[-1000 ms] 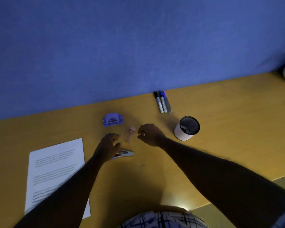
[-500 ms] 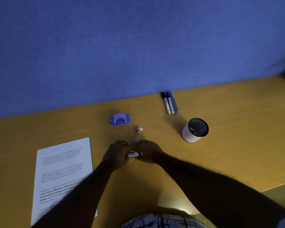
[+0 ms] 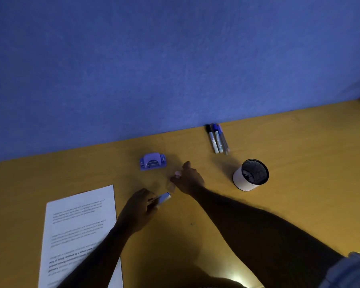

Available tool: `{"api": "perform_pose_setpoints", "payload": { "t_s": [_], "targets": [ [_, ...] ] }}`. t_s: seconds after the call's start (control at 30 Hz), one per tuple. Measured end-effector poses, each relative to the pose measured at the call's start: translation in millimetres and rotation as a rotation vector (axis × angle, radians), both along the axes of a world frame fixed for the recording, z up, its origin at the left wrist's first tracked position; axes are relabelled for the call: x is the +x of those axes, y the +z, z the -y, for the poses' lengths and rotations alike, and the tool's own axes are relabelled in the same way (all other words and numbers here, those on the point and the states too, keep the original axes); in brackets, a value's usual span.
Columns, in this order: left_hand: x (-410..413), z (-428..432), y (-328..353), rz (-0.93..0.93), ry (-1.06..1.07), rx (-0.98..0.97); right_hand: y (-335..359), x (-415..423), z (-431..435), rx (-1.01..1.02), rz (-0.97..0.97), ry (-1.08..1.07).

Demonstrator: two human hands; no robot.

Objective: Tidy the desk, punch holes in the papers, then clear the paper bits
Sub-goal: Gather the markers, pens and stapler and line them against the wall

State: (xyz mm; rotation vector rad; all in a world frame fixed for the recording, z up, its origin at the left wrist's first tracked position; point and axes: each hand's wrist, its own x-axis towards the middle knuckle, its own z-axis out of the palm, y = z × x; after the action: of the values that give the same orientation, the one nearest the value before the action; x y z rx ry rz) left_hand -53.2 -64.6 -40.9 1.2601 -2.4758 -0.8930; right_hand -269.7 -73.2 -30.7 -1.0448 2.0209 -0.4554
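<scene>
Head view: stapler in left grip.

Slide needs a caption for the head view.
Left hand grips a silvery stapler; right hand holds a pink-capped tube near the purple hole punch.

Desk: papers, punch, markers, cup.

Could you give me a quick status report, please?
Both busy: left hand grips small silver tool; right hand grips pink-capped tube. Purple hole punch untouched, papers apart at left. Nothing blocking: pen cup, markers off right.
</scene>
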Motion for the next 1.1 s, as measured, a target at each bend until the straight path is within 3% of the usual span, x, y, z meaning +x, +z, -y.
{"api": "perform_pose_setpoints", "payload": {
  "t_s": [0.17, 0.4, 0.6, 0.8, 1.1],
  "targets": [
    [-7, 3, 5, -0.136, 0.146, 0.087, -7, -8, 9, 0.02, -0.02, 0.024],
    [-51, 11, 19, -0.247, 0.251, 0.148, 18, -49, 22, -0.15, -0.031, -0.009],
    [-103, 23, 25, -0.218, 0.274, 0.162, 48, -120, 46, -0.211, -0.198, -0.064],
    [-149, 38, 23, -0.215, 0.275, 0.21, 51, -199, 69, -0.146, -0.284, -0.159],
    [-192, 61, 12, -0.232, 0.311, 0.235, 21, -249, 94, -0.135, -0.27, -0.205]
  ]
}}
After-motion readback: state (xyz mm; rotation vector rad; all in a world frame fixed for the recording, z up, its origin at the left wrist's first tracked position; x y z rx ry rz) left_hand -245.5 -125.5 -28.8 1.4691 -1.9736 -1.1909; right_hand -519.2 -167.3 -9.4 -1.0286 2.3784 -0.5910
